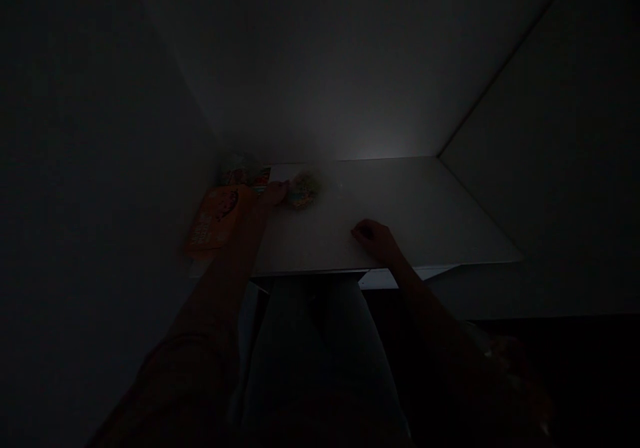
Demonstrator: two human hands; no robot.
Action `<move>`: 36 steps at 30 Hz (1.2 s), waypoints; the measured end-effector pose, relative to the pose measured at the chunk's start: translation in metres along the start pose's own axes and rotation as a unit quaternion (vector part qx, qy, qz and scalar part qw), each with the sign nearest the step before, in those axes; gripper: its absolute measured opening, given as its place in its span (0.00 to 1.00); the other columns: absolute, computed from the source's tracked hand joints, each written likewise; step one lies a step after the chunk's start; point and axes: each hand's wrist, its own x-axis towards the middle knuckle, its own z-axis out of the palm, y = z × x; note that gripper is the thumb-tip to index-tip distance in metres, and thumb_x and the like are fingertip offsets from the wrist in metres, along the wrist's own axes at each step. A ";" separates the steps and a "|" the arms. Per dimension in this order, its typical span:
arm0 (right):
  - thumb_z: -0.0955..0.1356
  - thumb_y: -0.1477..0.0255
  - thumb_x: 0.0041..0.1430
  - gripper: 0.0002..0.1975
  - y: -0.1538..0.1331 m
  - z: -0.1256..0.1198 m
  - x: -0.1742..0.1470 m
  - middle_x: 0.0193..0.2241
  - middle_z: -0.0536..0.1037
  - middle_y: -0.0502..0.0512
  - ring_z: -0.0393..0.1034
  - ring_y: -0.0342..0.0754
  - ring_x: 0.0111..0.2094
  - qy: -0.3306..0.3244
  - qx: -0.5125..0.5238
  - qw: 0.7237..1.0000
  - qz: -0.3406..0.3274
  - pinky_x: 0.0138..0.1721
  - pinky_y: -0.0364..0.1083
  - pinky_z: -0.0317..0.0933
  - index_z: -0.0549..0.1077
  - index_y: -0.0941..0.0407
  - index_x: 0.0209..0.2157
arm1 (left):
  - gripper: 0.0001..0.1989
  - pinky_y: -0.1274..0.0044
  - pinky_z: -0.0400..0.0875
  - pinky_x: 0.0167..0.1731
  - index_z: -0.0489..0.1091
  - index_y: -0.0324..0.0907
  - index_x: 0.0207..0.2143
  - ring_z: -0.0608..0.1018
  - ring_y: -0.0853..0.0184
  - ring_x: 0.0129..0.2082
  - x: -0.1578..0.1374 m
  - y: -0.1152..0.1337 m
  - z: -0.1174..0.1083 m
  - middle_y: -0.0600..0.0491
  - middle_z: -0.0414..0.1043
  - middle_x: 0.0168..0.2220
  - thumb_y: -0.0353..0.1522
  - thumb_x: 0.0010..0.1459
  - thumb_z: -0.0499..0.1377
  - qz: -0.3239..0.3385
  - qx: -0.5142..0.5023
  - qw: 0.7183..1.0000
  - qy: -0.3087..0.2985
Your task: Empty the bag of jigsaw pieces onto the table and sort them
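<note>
The picture is very dark. My left hand [275,193] reaches to the left part of a pale tabletop [415,201], its fingers closed at the left edge of a small see-through packet [304,190] with mixed-colour contents. What the packet holds is too dim to name. On the right, near the front edge, rests my right hand [375,240]. Its fingers curl loosely inward around a dark gap, and nothing shows in them. Beside my left forearm lies an orange box [217,218] with pale lettering and a round picture, partly covered by the arm.
Behind the orange box, in the left corner, are a crinkly plastic bag [235,168] and a printed pack [261,177]. Pale walls close in the tabletop at the back and both sides. My legs [320,341] are below the front edge.
</note>
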 end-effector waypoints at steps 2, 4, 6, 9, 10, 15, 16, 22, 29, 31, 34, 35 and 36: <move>0.74 0.55 0.74 0.08 0.002 0.001 0.000 0.41 0.91 0.61 0.85 0.66 0.45 -0.002 -0.002 1.000 0.000 0.53 0.64 0.80 0.82 0.41 0.39 | 0.20 0.63 0.81 0.49 0.78 0.43 0.36 0.87 0.51 0.46 0.006 0.004 0.001 0.43 0.82 0.36 0.47 0.77 0.67 -0.033 -0.024 0.999 -0.026; 0.75 0.57 0.75 0.08 0.003 0.002 0.001 0.41 0.91 0.61 0.84 0.63 0.44 -0.002 -0.009 1.000 0.000 0.51 0.62 0.79 0.82 0.43 0.40 | 0.17 0.66 0.79 0.48 0.77 0.44 0.33 0.86 0.54 0.45 0.007 0.011 0.005 0.45 0.81 0.34 0.43 0.75 0.69 -0.043 -0.047 0.997 -0.039; 0.75 0.59 0.75 0.08 0.005 0.003 0.003 0.42 0.91 0.61 0.84 0.61 0.44 -0.003 -0.014 1.000 0.000 0.51 0.60 0.77 0.82 0.46 0.41 | 0.15 0.67 0.78 0.47 0.77 0.44 0.34 0.84 0.56 0.44 0.004 0.018 0.009 0.46 0.81 0.35 0.41 0.75 0.69 -0.040 -0.073 0.996 -0.039; 0.76 0.61 0.75 0.07 0.006 0.005 0.005 0.41 0.90 0.60 0.84 0.60 0.44 -0.002 -0.016 1.000 0.002 0.51 0.58 0.76 0.82 0.47 0.41 | 0.14 0.70 0.78 0.44 0.77 0.44 0.38 0.83 0.60 0.42 0.000 0.033 0.008 0.45 0.84 0.41 0.40 0.79 0.64 -0.027 -0.115 0.993 -0.030; 0.76 0.61 0.75 0.07 0.006 0.006 0.005 0.41 0.90 0.59 0.84 0.61 0.44 -0.002 -0.015 1.000 0.003 0.51 0.59 0.75 0.82 0.47 0.41 | 0.14 0.72 0.78 0.43 0.76 0.44 0.39 0.83 0.61 0.42 -0.001 0.040 0.006 0.45 0.84 0.43 0.40 0.81 0.63 -0.017 -0.127 0.991 -0.025; 0.75 0.61 0.73 0.07 0.006 0.007 0.006 0.40 0.89 0.62 0.85 0.63 0.43 0.005 0.002 1.000 -0.003 0.50 0.60 0.76 0.82 0.47 0.39 | 0.09 0.72 0.76 0.45 0.74 0.45 0.43 0.82 0.61 0.44 0.007 0.087 -0.016 0.45 0.84 0.47 0.36 0.81 0.61 0.077 -0.137 0.987 0.042; 0.75 0.62 0.74 0.07 0.005 0.007 0.005 0.40 0.90 0.61 0.85 0.62 0.43 0.006 0.004 1.000 -0.004 0.50 0.59 0.76 0.82 0.47 0.39 | 0.09 0.71 0.77 0.47 0.73 0.45 0.42 0.82 0.60 0.46 0.009 0.097 -0.022 0.45 0.84 0.48 0.36 0.80 0.61 0.099 -0.129 0.985 0.063; 0.76 0.63 0.74 0.06 0.006 0.008 0.007 0.41 0.91 0.61 0.85 0.62 0.43 0.009 -0.006 1.000 -0.007 0.51 0.59 0.76 0.82 0.46 0.39 | 0.08 0.67 0.76 0.62 0.71 0.46 0.40 0.83 0.55 0.53 0.016 0.132 -0.049 0.46 0.81 0.44 0.34 0.77 0.62 0.167 -0.028 0.982 0.083; 0.76 0.63 0.74 0.06 0.006 0.008 0.008 0.41 0.91 0.60 0.84 0.60 0.42 0.008 0.005 1.000 -0.012 0.51 0.59 0.76 0.83 0.46 0.39 | 0.11 0.64 0.75 0.64 0.70 0.45 0.37 0.84 0.55 0.53 0.031 0.149 -0.082 0.48 0.79 0.42 0.29 0.77 0.64 0.155 -0.074 0.975 0.142; 0.76 0.64 0.75 0.06 0.004 0.007 0.007 0.41 0.90 0.60 0.84 0.59 0.43 0.005 -0.001 1.000 -0.010 0.51 0.58 0.75 0.82 0.48 0.40 | 0.12 0.65 0.75 0.64 0.70 0.44 0.38 0.84 0.56 0.52 0.031 0.157 -0.098 0.50 0.77 0.39 0.28 0.79 0.63 0.153 -0.086 0.970 0.171; 0.75 0.65 0.76 0.06 0.001 0.006 0.007 0.42 0.90 0.60 0.84 0.59 0.44 -0.001 -0.006 1.000 -0.004 0.52 0.57 0.75 0.82 0.48 0.40 | 0.13 0.66 0.74 0.63 0.70 0.40 0.40 0.82 0.61 0.49 0.027 0.166 -0.129 0.51 0.75 0.39 0.28 0.85 0.60 0.175 -0.067 0.963 0.192; 0.75 0.66 0.76 0.06 0.000 0.005 0.007 0.42 0.90 0.60 0.84 0.59 0.44 -0.002 -0.007 1.000 -0.003 0.52 0.57 0.75 0.82 0.48 0.40 | 0.14 0.66 0.74 0.61 0.69 0.40 0.40 0.81 0.63 0.47 0.025 0.168 -0.140 0.51 0.74 0.39 0.28 0.86 0.59 0.177 -0.063 0.962 0.200; 0.75 0.66 0.76 0.06 0.000 0.005 0.007 0.42 0.90 0.60 0.84 0.59 0.44 -0.002 -0.008 1.000 -0.002 0.52 0.57 0.75 0.82 0.48 0.40 | 0.14 0.66 0.73 0.60 0.69 0.39 0.41 0.80 0.65 0.46 0.024 0.167 -0.151 0.52 0.73 0.39 0.29 0.87 0.59 0.171 -0.063 0.961 0.210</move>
